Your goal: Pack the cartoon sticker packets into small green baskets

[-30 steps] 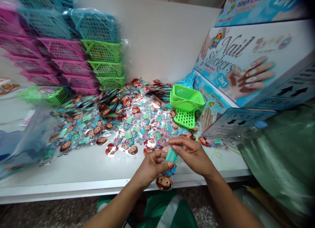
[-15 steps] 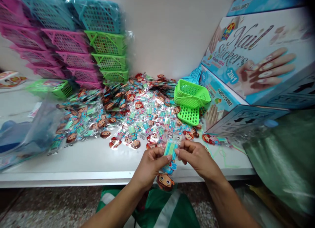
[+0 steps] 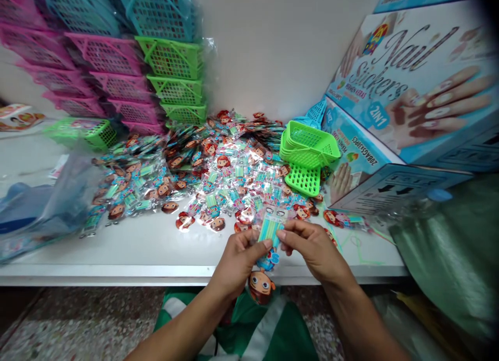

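**Clear packet (image 3: 268, 233) held between two hands over the counter's (image 3: 156, 252) front edge**

From where I stand, the person's left hand (image 3: 237, 259) is clamped on the clear packet at its nine o'clock side, thumb laid across the blue and green sticks inside. The right hand (image 3: 312, 246) has thumb and forefinger closed on the same packet at three o'clock. The packet's cartoon head (image 3: 261, 285) points to six o'clock, beyond the counter's edge and above green trousers (image 3: 268, 330) with a pale stripe.

Taking the packet as the dial's middle, a loose heap of similar packets (image 3: 234, 168) spreads over the counter from ten to twelve o'clock. Nested green baskets (image 3: 310, 142) sit at one o'clock, against the heap. A big "Nail Stickers" box (image 3: 413, 85) leans at two o'clock, and a blue bottle cap (image 3: 438, 195) shows near three, beside a dull green sack (image 3: 452, 246). Wrapped stacks of pink, blue and green baskets (image 3: 171, 59) rise around ten to eleven o'clock; a see-through plastic bag (image 3: 42, 210) lies at nine.
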Motion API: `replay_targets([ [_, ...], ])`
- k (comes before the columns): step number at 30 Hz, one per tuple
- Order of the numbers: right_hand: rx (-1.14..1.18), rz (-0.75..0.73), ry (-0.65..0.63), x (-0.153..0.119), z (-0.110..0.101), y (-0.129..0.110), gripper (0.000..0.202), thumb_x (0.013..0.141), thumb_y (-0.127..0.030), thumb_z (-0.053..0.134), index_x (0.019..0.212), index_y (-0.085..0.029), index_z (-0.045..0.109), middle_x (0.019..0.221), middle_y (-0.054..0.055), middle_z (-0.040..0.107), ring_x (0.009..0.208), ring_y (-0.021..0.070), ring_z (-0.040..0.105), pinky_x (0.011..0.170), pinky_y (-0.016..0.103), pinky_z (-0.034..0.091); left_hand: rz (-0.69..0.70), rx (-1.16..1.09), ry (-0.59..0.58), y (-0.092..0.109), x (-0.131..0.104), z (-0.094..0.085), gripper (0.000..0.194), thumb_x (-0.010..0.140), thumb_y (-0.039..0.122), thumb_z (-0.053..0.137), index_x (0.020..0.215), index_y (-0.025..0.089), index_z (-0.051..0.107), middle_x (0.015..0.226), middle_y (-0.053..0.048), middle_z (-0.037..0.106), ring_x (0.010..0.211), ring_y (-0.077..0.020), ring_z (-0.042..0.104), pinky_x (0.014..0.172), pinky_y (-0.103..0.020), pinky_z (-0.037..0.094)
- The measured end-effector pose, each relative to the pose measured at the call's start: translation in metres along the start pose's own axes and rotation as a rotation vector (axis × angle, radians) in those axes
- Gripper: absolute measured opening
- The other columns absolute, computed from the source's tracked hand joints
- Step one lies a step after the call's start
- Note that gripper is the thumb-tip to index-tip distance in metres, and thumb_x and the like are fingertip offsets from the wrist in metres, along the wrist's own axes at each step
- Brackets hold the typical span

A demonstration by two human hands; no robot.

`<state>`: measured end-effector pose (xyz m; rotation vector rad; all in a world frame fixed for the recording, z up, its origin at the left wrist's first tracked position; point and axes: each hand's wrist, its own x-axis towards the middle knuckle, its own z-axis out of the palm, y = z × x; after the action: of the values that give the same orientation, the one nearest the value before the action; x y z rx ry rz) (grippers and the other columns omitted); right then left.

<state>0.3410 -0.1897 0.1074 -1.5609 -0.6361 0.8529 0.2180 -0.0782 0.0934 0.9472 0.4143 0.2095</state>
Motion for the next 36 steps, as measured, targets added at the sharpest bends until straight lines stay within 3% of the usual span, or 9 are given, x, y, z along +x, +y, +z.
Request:
replay_targets([
  [8,-0.110,-0.029,0.035,-0.002,0.000,0.003,0.023,0.078,-0.036,0.064,0.069,-0.017,0.054,0.058,-0.004,0.052,0.055,0.0088,0.047,0.054,0.021,0.037,-0.016,0.020,-0.005,-0.001,0.000,-0.001,0.026,0.068,0.030,0.073,0.086,0.012,0.067,0.074,-0.002,0.064,0.061,-0.0084,0.055,0.060,-0.021,0.045],
  [14,0.021,0.005,0.022,-0.003,0.006,0.004,0.018,0.077,-0.033,0.065,0.084,-0.018,0.059,0.064,-0.004,0.055,0.059,0.0099,0.050,0.056,0.022,0.040,-0.013,0.005,0.068,0.000,0.001,0.000,0.027,0.065,0.027,0.075,0.083,0.009,0.067,0.071,-0.002,0.064,0.058,-0.0082,0.054,0.058,-0.021,0.045],
  [22,-0.109,0.016,0.010,-0.005,0.008,-0.004,0.015,0.079,-0.029,0.059,0.072,-0.017,0.054,0.059,-0.004,0.053,0.057,0.0098,0.048,0.057,0.024,0.037,-0.030,-0.020,0.093,-0.003,0.000,0.001,0.016,0.068,0.023,0.071,0.074,0.009,0.066,0.064,-0.001,0.062,0.054,-0.0066,0.050,0.054,-0.019,0.040],
  [31,-0.149,0.007,0.005,-0.004,0.007,-0.003,0.014,0.079,-0.028,0.057,0.071,-0.017,0.053,0.060,-0.004,0.051,0.057,0.0096,0.045,0.055,0.024,0.034,-0.061,-0.047,0.054,-0.003,-0.001,0.001,0.020,0.067,0.025,0.072,0.078,0.010,0.067,0.064,-0.001,0.061,0.053,-0.0063,0.051,0.054,-0.018,0.040],
  [36,-0.165,0.012,0.008,-0.005,0.004,0.000,0.015,0.080,-0.029,0.058,0.074,-0.017,0.053,0.060,-0.005,0.050,0.057,0.0096,0.046,0.056,0.024,0.035,-0.038,-0.039,0.044,-0.006,-0.001,-0.001,0.017,0.075,0.027,0.065,0.074,0.010,0.064,0.062,-0.001,0.059,0.052,-0.0066,0.048,0.052,-0.019,0.039],
])
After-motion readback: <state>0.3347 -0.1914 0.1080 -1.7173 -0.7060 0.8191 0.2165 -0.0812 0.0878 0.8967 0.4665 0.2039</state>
